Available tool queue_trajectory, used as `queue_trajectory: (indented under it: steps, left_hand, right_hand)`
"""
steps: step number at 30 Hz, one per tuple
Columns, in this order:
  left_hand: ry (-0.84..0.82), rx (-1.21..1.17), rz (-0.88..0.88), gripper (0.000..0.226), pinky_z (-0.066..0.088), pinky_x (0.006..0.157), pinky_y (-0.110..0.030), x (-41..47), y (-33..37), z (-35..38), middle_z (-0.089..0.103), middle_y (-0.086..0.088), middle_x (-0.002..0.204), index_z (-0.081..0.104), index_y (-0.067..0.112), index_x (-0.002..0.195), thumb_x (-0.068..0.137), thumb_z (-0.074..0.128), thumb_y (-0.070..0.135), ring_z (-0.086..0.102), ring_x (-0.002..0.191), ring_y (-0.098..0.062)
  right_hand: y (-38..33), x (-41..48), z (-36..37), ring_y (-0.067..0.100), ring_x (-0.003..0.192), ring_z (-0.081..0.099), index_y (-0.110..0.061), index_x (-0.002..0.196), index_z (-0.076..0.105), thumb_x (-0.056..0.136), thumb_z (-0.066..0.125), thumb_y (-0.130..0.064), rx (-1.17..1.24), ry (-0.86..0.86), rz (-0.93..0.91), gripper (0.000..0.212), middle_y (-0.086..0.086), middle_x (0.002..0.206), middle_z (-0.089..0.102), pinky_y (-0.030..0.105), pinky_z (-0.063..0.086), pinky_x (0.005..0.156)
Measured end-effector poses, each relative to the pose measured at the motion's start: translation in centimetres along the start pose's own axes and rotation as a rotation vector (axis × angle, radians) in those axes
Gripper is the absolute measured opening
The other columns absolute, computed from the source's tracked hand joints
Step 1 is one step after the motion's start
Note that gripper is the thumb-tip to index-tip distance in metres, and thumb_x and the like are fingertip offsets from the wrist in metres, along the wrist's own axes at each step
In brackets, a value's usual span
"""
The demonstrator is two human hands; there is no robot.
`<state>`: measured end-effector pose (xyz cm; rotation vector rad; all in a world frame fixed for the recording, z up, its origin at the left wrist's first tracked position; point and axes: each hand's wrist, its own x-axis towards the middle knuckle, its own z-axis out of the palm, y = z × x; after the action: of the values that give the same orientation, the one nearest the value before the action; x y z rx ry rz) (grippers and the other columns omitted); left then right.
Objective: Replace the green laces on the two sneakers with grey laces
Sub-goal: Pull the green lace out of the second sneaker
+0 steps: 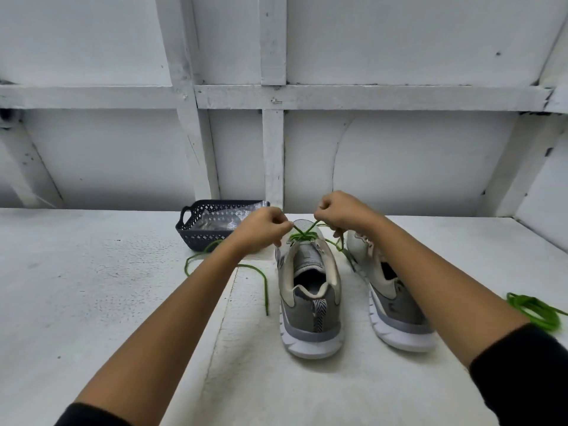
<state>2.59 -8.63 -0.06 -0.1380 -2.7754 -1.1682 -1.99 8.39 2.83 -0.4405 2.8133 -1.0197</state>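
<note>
The green lace point(302, 235) is threaded only through the front eyelets of the left sneaker point(310, 290), where its strands cross over the tongue. This sneaker stands upright on the white counter point(92, 287) with its heel toward the person and its toe pointing away. Both hands are clamped on the lace above the sneaker's front. The left hand point(261, 230), at the sneaker's left front, pinches one strand between thumb and fingertips. The right hand point(344, 212), at its right front and a little higher, is curled in a fist around the other strand. The two hands are close together but not touching.

From under the left forearm the loose lace trails onto the counter left of the sneaker. One part loops outward and one end lies beside the sneaker's left flank. Another strand drops on the sneaker's right side, toward the right sneaker point(396, 312). That shoe stands just beside the left sneaker, also heel-first, and is partly hidden by the right forearm. I cannot tell whether it carries any lace.

Well to the right of the left sneaker lies a bundle of green lace point(534, 309) at the frame's edge. Behind and to the left of the sneaker sits a dark basket point(196, 232) holding a clear plastic packet point(218, 221). A white panelled wall point(399, 155) rises beyond it.
</note>
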Motion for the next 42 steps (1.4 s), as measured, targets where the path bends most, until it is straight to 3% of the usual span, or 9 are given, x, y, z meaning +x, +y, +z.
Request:
queue_trajectory:
  steps: [3, 7, 11, 17, 23, 28, 33, 36, 42]
  left_hand:
    - [-0.001, -0.08, 0.04, 0.012, 0.049, 0.05, -0.021, -1.9, 0.9, 0.5, 0.057, 0.002, 0.071, 0.061, 0.014, 0.088, 0.093, 0.057, 0.024, 0.055, 0.06, -0.012]
    - [0.107, 0.048, 0.113, 0.015, 0.048, 0.076, -0.029, -3.9, 0.1, 2.6, 0.057, 0.0, 0.097, 0.065, 0.019, 0.098, 0.09, 0.059, 0.031, 0.055, 0.084, -0.013]
    - [0.204, 0.137, 0.142, 0.03, 0.048, 0.084, -0.033, -5.3, -0.6, 4.6, 0.054, 0.0, 0.111, 0.059, 0.021, 0.12, 0.092, 0.056, 0.032, 0.056, 0.098, -0.016]
    - [0.247, 0.15, 0.039, 0.037, 0.046, 0.085, -0.034, -5.4, -0.8, 5.5, 0.055, -0.005, 0.119, 0.054, 0.018, 0.128, 0.094, 0.051, 0.032, 0.055, 0.105, -0.022]
    - [0.283, 0.113, 0.021, 0.036, 0.044, 0.084, -0.03, -5.6, -0.9, 5.8, 0.055, -0.004, 0.118, 0.056, 0.016, 0.126, 0.094, 0.051, 0.031, 0.054, 0.105, -0.02]
    - [0.288, 0.071, 0.011, 0.034, 0.042, 0.083, -0.027, -5.6, -0.9, 6.0, 0.055, -0.003, 0.119, 0.058, 0.016, 0.125, 0.094, 0.053, 0.03, 0.054, 0.107, -0.019]
    - [0.271, 0.057, -0.001, 0.036, 0.036, 0.08, -0.021, -5.5, -0.8, 6.0, 0.054, -0.002, 0.12, 0.057, 0.017, 0.126, 0.094, 0.053, 0.031, 0.052, 0.108, -0.016]
    - [0.248, 0.04, -0.019, 0.037, 0.034, 0.079, -0.019, -5.4, -0.9, 6.0, 0.054, -0.002, 0.121, 0.056, 0.018, 0.128, 0.094, 0.053, 0.031, 0.052, 0.109, -0.016]
    - [0.234, 0.016, -0.046, 0.035, 0.032, 0.075, -0.02, -5.4, -1.0, 6.0, 0.055, -0.003, 0.117, 0.056, 0.019, 0.127, 0.094, 0.053, 0.031, 0.052, 0.105, -0.016]
  right_hand:
    - [-0.6, -2.0, -0.5, 0.015, 0.045, 0.05, 0.011, 0.097, 0.061, 0.092, 0.046, -0.003, 0.057, -0.098, 0.012, 0.022, 0.009, 0.062, 0.057, 0.022, 0.049, 0.043]
    - [-0.1, -4.6, 0.1, 0.013, 0.049, 0.059, 0.005, 0.096, 0.063, 0.095, 0.044, -0.003, 0.005, -0.102, -0.001, 0.021, 0.008, 0.067, 0.064, 0.022, 0.051, 0.045]
    - [0.0, -5.5, -0.1, 0.012, 0.067, 0.056, -0.01, 0.096, 0.074, 0.09, 0.055, -0.013, -0.297, -0.014, -0.155, 0.02, 0.005, 0.086, 0.072, 0.013, 0.039, 0.054]
    - [1.1, -1.4, 0.3, 0.029, 0.084, 0.069, -0.004, 0.095, 0.071, 0.089, 0.056, -0.01, -0.097, 0.003, -0.016, 0.017, 0.017, 0.089, 0.071, 0.031, 0.055, 0.069]
    - [1.5, 1.6, 2.6, 0.017, 0.05, 0.056, 0.006, 0.089, 0.071, 0.082, 0.058, -0.001, -0.314, -0.067, 0.036, 0.017, 0.012, 0.06, 0.062, 0.024, 0.05, 0.057]
    - [1.4, 2.3, 3.7, 0.033, 0.086, 0.063, 0.005, 0.091, 0.067, 0.081, 0.054, 0.003, -0.459, -0.005, -0.095, 0.016, 0.02, 0.09, 0.068, 0.033, 0.05, 0.072]
    - [1.1, 2.1, 3.5, 0.029, 0.071, 0.044, -0.007, 0.059, 0.034, 0.086, 0.046, -0.002, -0.533, -0.041, -0.136, 0.03, 0.012, 0.064, 0.046, 0.031, 0.029, 0.05]
    - [1.1, 2.0, 3.8, 0.031, 0.077, 0.047, -0.003, 0.085, 0.043, 0.091, 0.039, -0.001, -0.382, 0.004, -0.112, 0.008, 0.023, 0.093, 0.056, 0.03, 0.031, 0.061]
    - [2.0, 2.8, 2.8, 0.015, 0.044, 0.055, -0.002, 0.064, 0.052, 0.095, 0.049, -0.015, -0.136, -0.105, 0.05, 0.034, 0.008, 0.055, 0.053, 0.02, 0.048, 0.043]
